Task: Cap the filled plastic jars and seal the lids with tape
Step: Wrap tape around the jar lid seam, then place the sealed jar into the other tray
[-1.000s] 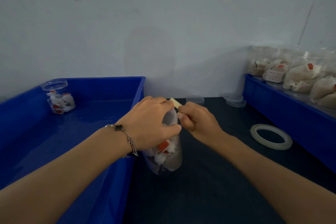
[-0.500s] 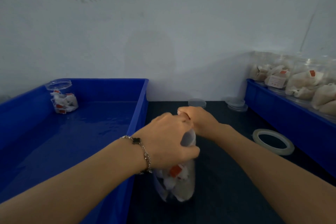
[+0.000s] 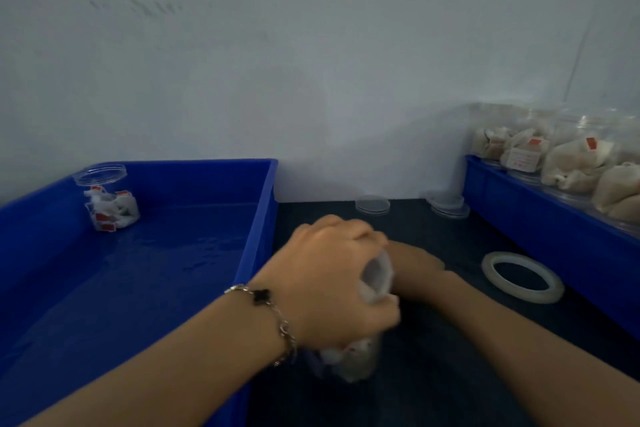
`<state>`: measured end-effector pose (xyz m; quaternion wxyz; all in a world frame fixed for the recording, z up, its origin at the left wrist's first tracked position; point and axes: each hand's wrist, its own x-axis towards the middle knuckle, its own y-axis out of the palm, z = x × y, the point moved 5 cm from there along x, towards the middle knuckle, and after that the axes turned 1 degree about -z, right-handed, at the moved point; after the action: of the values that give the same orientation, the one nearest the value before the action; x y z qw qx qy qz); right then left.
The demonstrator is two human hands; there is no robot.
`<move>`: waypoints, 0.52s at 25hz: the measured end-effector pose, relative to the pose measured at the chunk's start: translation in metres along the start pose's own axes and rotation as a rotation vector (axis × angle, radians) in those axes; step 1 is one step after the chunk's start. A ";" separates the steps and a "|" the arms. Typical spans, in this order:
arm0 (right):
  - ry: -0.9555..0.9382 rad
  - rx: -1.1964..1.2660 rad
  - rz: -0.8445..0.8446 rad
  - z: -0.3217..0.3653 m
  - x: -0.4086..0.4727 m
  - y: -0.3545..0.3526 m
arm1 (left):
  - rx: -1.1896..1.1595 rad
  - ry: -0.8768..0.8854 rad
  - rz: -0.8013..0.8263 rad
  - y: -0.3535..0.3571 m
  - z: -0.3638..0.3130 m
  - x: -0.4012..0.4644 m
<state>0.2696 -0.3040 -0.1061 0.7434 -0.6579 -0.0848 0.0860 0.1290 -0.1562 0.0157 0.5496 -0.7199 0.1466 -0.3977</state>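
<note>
Head view, near to far. Left hand [image 3: 332, 281], bracelet [image 3: 277, 315] at wrist, wrapped round one tilted jar [image 3: 360, 354] over dark table [image 3: 433, 374]; lid [image 3: 375, 276] on. Right hand [image 3: 415, 267] behind jar, grip hidden, cannot tell. One tape roll [image 3: 522, 277] flat at right. Two lid stacks [image 3: 372, 204] by wall. Left blue bin [image 3: 138, 270]: one capped jar [image 3: 109, 198]. Right blue bin [image 3: 540, 218]: several filled jars [image 3: 571, 156], exact count unclear; labels unreadable.
</note>
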 end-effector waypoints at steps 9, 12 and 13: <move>-0.011 -0.180 0.357 0.028 -0.030 -0.010 | 0.025 -0.257 0.211 0.037 0.050 -0.001; -0.037 -0.111 0.205 0.044 -0.044 -0.015 | -0.064 -0.251 0.280 0.043 0.051 -0.005; -0.078 -0.041 0.125 0.047 -0.049 -0.017 | -0.077 -0.247 0.283 0.042 0.053 -0.005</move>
<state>0.2111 -0.2725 -0.0841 0.7189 -0.6733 -0.0740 0.1560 0.1741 -0.1320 -0.0288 0.5859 -0.7559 0.1930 -0.2192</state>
